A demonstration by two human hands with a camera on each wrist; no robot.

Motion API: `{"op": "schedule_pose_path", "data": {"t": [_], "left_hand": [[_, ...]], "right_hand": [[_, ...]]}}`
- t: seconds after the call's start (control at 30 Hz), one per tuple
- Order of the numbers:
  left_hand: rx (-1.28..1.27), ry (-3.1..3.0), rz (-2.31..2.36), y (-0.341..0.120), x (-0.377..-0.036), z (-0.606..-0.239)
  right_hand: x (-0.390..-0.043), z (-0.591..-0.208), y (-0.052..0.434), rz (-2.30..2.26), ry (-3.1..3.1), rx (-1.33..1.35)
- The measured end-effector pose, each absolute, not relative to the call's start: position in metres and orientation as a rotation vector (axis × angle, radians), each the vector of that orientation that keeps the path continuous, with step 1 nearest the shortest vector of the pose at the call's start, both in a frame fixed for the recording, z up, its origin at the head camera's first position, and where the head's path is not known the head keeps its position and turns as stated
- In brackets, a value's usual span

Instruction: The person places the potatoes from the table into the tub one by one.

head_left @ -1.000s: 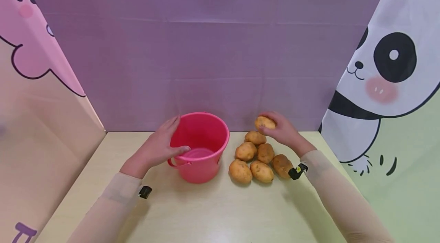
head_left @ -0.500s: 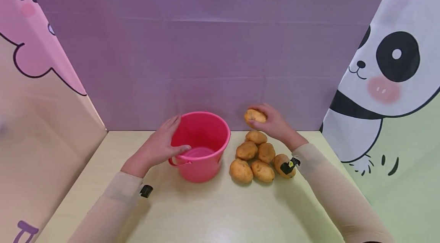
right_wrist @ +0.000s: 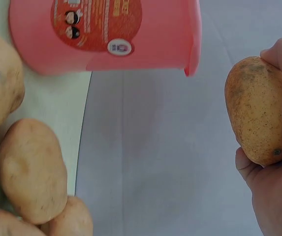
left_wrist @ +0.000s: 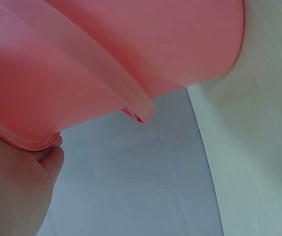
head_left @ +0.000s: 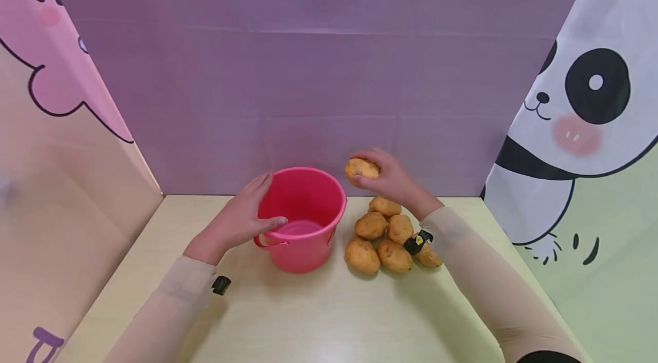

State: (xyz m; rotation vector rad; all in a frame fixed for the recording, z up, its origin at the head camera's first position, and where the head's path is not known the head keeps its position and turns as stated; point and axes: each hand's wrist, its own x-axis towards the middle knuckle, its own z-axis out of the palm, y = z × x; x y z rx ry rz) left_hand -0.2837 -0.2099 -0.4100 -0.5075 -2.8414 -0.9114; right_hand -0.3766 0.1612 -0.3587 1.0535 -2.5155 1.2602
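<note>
Progress: early stage. Right hand point(head_left: 393, 180) grip is curled around one potato point(head_left: 361, 169), raised just beside the bucket point(head_left: 303, 220) rim. Left hand point(head_left: 241, 220) clasps that rim. Bucket appears empty; six potatoes point(head_left: 382, 234) remain piled on the worktop point(head_left: 308, 317).

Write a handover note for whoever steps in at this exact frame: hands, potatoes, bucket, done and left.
Left hand grips the pink bucket by its rim, thumb over the edge.
Right hand holds one potato in the air, just right of the bucket's rim.
Potato pile, six visible, lies on the table right of the bucket.
Done: one potato lifted; no potatoes show inside the bucket.
Left: likely drop the held potato in, then the pile.
</note>
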Motion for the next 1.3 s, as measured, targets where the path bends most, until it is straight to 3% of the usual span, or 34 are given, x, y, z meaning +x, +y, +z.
{"op": "schedule_pose_path", "data": {"t": [1.3], "left_hand": [[-0.504,-2.858,-0.897,-0.209,-0.282,-0.409]], "right_hand": [[-0.373,-0.371,0.075,1.179,-2.554,1.306]]}}
